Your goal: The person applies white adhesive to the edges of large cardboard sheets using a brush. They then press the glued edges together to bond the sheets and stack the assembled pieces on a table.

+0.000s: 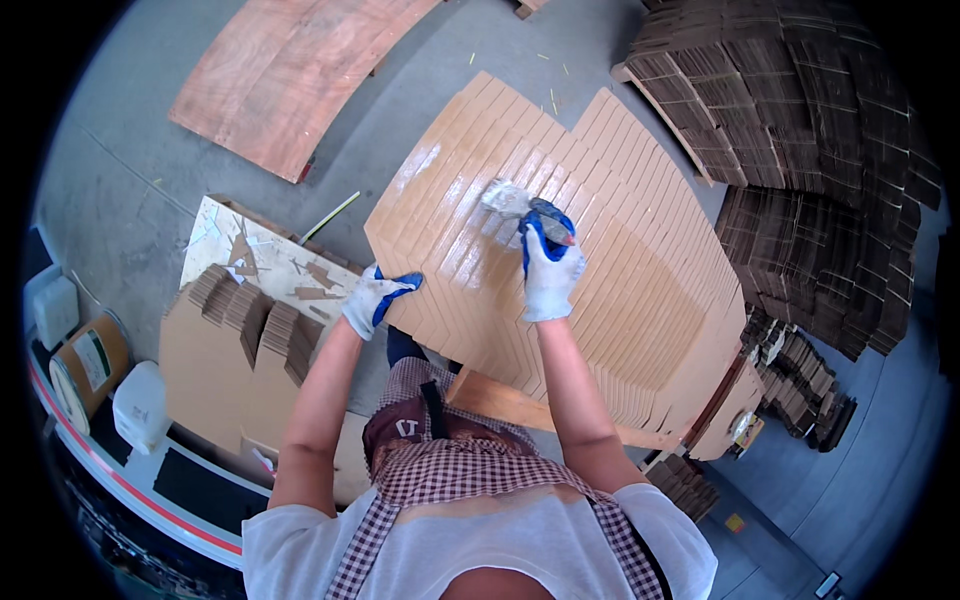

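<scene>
Fanned-out brown cardboard sheets [640, 290] lie overlapped like steps on a low wooden support in front of me. A wet shine covers their upper left and middle, and a darker damp patch spreads to the right. My right hand [550, 262], in a white glove with blue fingers, is closed around what looks like a brush; its whitish, wet head [507, 203] touches the sheets. The hand partly hides its handle. At the left corner of the spread, my left hand [380, 298], gloved the same way, grips the edge of a cardboard sheet with its fingers on top.
Tall stacks of bundled cardboard [800, 110] stand at the right. A curved plywood board [290, 75] lies at the far left. Nearer left are more cardboard pieces [215, 365], a scrap-strewn white board [205, 245], a drum [90, 365] and a white jug [142, 405].
</scene>
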`<state>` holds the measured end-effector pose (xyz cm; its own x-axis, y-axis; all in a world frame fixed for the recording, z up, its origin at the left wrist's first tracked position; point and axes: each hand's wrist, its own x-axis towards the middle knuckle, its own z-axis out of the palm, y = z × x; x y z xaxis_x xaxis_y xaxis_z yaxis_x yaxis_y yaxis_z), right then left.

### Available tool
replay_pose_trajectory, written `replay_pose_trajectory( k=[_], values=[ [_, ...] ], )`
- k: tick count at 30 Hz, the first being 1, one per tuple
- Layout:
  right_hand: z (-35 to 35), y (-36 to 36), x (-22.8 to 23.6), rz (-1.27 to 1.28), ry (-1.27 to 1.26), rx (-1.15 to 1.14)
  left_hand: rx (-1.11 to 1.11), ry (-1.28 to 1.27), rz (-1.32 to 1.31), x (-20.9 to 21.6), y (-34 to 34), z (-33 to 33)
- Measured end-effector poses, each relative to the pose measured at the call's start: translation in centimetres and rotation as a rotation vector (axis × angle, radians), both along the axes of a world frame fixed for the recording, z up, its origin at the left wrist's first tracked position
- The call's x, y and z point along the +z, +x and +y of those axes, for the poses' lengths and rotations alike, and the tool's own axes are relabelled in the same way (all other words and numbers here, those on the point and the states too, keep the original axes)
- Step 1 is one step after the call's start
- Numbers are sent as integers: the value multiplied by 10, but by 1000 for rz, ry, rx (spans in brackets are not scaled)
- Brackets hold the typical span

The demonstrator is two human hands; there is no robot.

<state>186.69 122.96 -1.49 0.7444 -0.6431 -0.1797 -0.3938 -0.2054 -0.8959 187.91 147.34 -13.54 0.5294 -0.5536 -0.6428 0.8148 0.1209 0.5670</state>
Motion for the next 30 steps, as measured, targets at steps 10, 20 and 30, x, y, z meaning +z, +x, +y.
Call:
replay_pose_trajectory(
  k=[10, 20, 30],
  values=[
    [21, 24, 9, -89, 95, 20, 63, -7, -3, 3, -2, -4],
    [36, 30, -7, -89, 30, 133, 61, -34, 38, 7, 0, -3],
    [67, 58, -32, -57, 261, 74, 18, -5, 9, 17, 4, -4]
  ],
)
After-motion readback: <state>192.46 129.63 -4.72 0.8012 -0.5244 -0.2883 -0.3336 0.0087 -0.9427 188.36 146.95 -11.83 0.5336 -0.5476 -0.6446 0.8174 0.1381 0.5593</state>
